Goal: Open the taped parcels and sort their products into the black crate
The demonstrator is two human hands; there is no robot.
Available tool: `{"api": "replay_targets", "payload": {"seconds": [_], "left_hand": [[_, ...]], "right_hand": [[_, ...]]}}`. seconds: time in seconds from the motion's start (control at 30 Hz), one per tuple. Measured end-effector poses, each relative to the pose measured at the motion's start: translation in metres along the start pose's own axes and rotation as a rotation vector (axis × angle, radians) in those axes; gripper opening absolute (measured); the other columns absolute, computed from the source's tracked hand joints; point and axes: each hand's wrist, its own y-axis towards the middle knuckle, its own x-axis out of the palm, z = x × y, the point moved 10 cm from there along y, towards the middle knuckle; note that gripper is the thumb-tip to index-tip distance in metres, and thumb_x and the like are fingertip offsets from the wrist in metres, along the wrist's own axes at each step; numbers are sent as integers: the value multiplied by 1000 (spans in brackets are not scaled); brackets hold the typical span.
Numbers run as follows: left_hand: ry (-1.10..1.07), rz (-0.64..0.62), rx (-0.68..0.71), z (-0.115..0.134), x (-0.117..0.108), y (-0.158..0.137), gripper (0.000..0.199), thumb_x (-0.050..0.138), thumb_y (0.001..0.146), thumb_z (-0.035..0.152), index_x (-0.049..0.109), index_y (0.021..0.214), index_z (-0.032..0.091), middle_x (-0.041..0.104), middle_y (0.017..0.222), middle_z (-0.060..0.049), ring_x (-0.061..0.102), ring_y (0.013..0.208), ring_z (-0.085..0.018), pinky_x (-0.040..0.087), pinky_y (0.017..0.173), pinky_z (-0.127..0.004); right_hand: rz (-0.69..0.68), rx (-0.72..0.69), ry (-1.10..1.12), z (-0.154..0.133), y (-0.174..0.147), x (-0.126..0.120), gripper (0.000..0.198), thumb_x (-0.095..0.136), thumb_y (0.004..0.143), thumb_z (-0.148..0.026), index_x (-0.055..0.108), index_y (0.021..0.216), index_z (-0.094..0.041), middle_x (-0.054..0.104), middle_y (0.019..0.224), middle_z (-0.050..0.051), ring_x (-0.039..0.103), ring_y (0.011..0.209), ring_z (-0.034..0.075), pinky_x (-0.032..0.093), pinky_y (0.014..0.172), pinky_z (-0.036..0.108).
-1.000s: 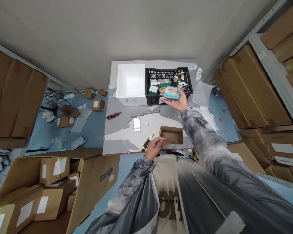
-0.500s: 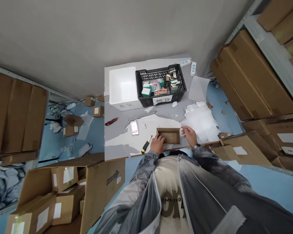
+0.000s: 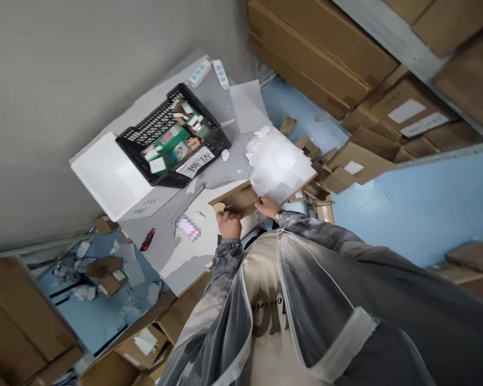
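A small open cardboard box (image 3: 241, 199) is held between my hands above the front edge of the table. My left hand (image 3: 228, 224) is closed on its left end, fingers curled over the rim. My right hand (image 3: 269, 207) grips the right end, thumb and fingers pressed on the wall. A small blurred-out white and pink item (image 3: 188, 228) lies on the white paper left of the box. Farther left is a red and black utility knife (image 3: 147, 239). The yellow and black cutter is almost wholly hidden behind my left hand.
Behind stand a black crate (image 3: 173, 181) of small packages and a white foam bin (image 3: 111, 185). White foam sheets (image 3: 279, 161) are piled right of the box. Shelves with large cartons (image 3: 306, 48) rise at the right. Another carton (image 3: 112, 370) stands at lower left.
My view has swung to the right and tilted. The cardboard box has come up off the table, tipped, and my right hand has closed on its end.
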Motion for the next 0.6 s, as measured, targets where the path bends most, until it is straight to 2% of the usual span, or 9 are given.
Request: {"api": "replay_targets", "payload": {"seconds": [0.07,0.13,0.23,0.27,0.3,0.4,0.47,0.53,0.6], "left_hand": [[-85,20,87,26,-17,12,34,67,109,23,89,85,32,72,76,-14,74,112,-43,28,143,-85],[-149,3,186,63,-27,27,33,66,114,30,89,90,34,79,88,-13,76,127,-43,18,151,-82],[-245,-7,278,125,-30,52,24,72,119,47,93,117,36,86,149,-14,56,174,-43,0,158,-78],[-291,-1,276,144,-27,61,29,78,116,56,92,131,35,76,171,-14,41,186,-45,-3,158,-79],[-350,7,261,161,-20,70,49,85,110,66,89,147,33,62,187,-15,25,193,-48,-2,157,-82],[-616,-3,201,208,22,100,116,82,101,93,54,190,26,28,207,-18,1,197,-51,12,157,-81],[-837,-109,175,244,72,120,115,57,112,99,28,201,32,24,209,-12,11,198,-39,20,160,-66],[-987,-270,146,282,128,136,111,45,116,97,24,202,31,33,207,-12,20,197,-32,23,161,-57],[-1021,-369,113,315,177,149,103,46,119,92,31,200,30,36,206,-10,24,196,-30,20,161,-54]], "right_hand": [[49,25,-50,3,3,-28,19,83,97,-38,70,87,-30,78,92,8,76,122,38,57,127,51],[119,-9,-75,5,1,-68,11,78,103,-40,76,101,-29,86,116,12,74,136,38,54,134,49],[263,8,19,26,-14,-142,29,66,113,-54,79,110,-28,88,130,13,73,141,39,52,139,54],[324,35,80,40,-23,-168,35,65,113,-60,80,111,-28,89,130,13,74,141,39,52,140,57],[391,53,145,55,-34,-193,40,65,112,-65,81,112,-29,89,131,12,74,141,40,51,141,58],[567,22,310,98,-70,-259,49,69,103,-71,83,121,-28,88,143,10,72,149,38,45,147,57],[685,54,398,133,-96,-290,55,68,98,-70,84,126,-26,87,151,11,70,153,38,43,148,57],[790,125,498,167,-119,-312,59,67,93,-66,84,133,-25,85,156,11,69,156,37,44,148,57],[852,115,570,190,-134,-327,65,68,91,-60,83,145,-27,83,160,8,68,159,34,45,147,55]]}}
